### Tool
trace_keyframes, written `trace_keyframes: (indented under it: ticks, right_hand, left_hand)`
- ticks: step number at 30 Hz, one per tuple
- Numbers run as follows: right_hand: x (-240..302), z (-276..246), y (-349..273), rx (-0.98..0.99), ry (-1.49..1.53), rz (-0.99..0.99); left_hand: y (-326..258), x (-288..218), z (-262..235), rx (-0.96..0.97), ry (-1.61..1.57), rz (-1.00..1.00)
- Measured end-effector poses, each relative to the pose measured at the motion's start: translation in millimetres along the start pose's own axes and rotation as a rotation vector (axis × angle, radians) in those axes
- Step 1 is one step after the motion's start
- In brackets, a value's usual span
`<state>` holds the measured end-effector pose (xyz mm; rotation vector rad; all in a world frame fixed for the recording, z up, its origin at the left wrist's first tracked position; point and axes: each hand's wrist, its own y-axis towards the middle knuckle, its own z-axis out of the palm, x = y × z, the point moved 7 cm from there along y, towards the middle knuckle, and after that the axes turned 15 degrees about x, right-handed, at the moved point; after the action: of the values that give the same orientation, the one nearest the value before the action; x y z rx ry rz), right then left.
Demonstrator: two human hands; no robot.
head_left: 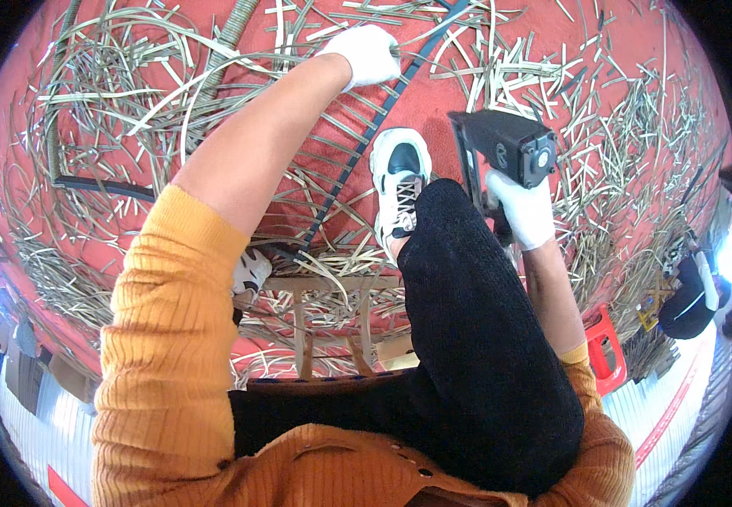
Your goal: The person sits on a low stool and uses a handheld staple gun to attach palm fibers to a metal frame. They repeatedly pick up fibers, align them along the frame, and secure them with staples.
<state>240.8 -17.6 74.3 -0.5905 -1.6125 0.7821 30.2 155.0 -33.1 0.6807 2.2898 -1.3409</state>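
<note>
My left hand (367, 57), in a white glove, is closed at the far middle beside a dark flat bar (356, 155). Its fingers appear to pinch a thin pale woven-type strip, though the glove hides most of it. Several strips lie across the bar, which slants from the far edge toward my feet. In my right hand (525, 211), also gloved in white, is the grip of a black nail gun or stapler (509, 145). The tool is held to the right of the bar and of my shoe (402, 177), apart from the bar.
Loose cut strips (501, 76) litter the red floor covering (11, 169). A wrapped rod (229, 46) and a dark bar (104, 186) lie at the left. Under me is a wooden stool (298, 338). A red plastic stool (606, 351) stands at my right.
</note>
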Motion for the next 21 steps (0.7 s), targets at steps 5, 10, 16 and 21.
trace_keyframes:
  ticks: [5, 10, 16, 21]
  right_hand:
    - [32.1, 22.3, 32.1, 0.067, -0.291, -0.206]
    - [37.4, 30.0, 41.0, 0.049, -0.569, -0.376]
    - [34.3, 34.0, 43.2, -0.007, -0.510, -0.369]
    - [36.2, 40.2, 47.6, 0.003, -0.553, -0.365]
  left_hand:
    - [7.4, 1.3, -1.5, -0.030, 0.000, 0.025]
    - [6.9, 2.6, -0.3, -0.040, -0.030, 0.013]
    - [8.4, 5.7, 2.4, -0.032, -0.065, 0.011]
    - [10.8, 5.7, 2.5, -0.039, -0.071, 0.036]
